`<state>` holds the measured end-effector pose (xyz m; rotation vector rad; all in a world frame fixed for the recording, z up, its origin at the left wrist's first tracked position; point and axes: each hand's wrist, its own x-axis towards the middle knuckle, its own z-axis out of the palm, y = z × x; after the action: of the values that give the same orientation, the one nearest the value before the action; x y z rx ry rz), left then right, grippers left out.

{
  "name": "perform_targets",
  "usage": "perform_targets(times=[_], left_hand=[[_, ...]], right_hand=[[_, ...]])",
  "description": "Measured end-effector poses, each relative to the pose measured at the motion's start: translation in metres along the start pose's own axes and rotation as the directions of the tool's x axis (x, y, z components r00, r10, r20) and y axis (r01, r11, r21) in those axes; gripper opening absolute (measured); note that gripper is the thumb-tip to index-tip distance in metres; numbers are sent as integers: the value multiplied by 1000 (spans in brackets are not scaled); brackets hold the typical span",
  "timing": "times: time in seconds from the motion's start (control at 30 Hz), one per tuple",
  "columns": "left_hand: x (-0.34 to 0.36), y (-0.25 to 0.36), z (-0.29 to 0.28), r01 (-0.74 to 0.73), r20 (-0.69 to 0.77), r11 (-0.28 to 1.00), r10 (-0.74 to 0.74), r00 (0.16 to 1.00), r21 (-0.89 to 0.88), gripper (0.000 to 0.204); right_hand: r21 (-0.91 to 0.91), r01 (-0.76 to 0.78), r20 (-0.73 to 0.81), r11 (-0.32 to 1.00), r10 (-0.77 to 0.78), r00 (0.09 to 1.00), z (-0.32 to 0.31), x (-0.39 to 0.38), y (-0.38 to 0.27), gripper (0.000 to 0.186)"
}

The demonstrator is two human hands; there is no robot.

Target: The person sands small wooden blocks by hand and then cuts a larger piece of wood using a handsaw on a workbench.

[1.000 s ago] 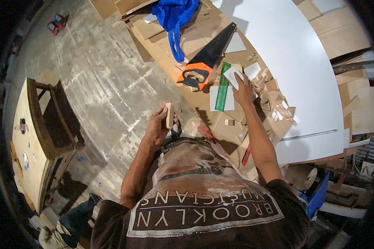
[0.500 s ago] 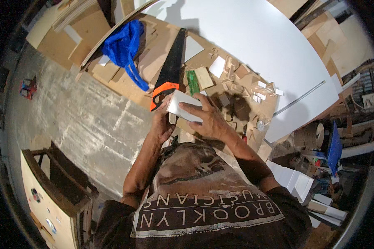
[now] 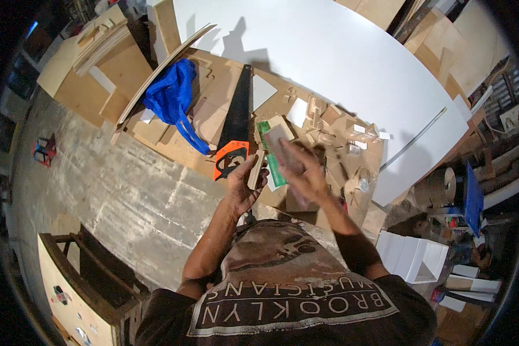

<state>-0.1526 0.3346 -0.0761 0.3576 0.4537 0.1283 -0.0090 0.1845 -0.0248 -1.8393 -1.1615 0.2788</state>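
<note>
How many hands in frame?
2: left hand holding a wood block by the saw; right hand, blurred, to its right. No others show.

Woodworking workshop; orange-handled handsaw [image 3: 235, 124], scattered wood offcuts [image 3: 331, 114], stacked boards [image 3: 100, 48]

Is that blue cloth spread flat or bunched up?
Bunched up: the blue cloth lies in a crumpled heap, with a narrow strap trailing toward the saw.
</note>
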Motion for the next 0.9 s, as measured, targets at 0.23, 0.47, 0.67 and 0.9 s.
perform_targets(times=[0.23,0.47,0.67,0.9], left_hand=[[16,-41,27,-211,32,938,210,977,277,36],[39,-73,49,-208,117,963,189,975,173,31],[31,-151,108,-54,134,989,35,990,135,30],[36,-204,136,30,187,971,-76,979,237,31]], right_hand=[[187,-131,-241,974,175,955,27,-15,-17,60],[-211,-31,-263,977,-27,964,-1,-81,-24,61],[-287,-277,-426,917,137,895,-85,-91,9,54],[-408,-193,-414,892,7,910,-139,-162,25,52]])
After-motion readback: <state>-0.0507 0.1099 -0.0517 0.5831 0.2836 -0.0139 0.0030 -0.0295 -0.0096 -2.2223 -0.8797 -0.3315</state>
